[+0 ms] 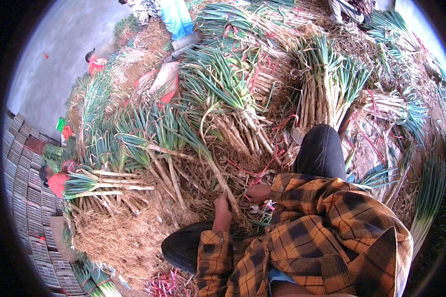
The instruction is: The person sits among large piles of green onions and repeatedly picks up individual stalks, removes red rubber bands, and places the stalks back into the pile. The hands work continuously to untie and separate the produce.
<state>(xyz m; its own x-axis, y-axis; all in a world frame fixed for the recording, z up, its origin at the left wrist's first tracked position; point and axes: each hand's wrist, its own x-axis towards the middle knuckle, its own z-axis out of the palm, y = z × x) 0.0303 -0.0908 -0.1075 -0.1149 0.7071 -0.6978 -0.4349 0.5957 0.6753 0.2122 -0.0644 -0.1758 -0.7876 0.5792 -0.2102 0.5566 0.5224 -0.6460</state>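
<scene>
My left hand point(222, 208) is closed around the lower stalk of a long green onion point(218, 174), whose roots hang between my knees and whose green leaves point up and left. Close by on the right, my right hand point(258, 193) is near the stalk with its fingers bent; whether it holds anything is not clear. Loose dry leaves and red plastic strips point(260, 171) lie just beyond my hands. More green onions point(167, 159) rest left of the held stalk, roots towards me.
Upright green onion bundles point(321, 85) stand past my right knee. A mass of roots point(115, 237) lies at left, with several onions point(111, 183) on top. Other people point(95, 64) are among the piles. Stacked crates point(29, 185) line the far left. Red and white strips point(169, 284) lie bottom centre.
</scene>
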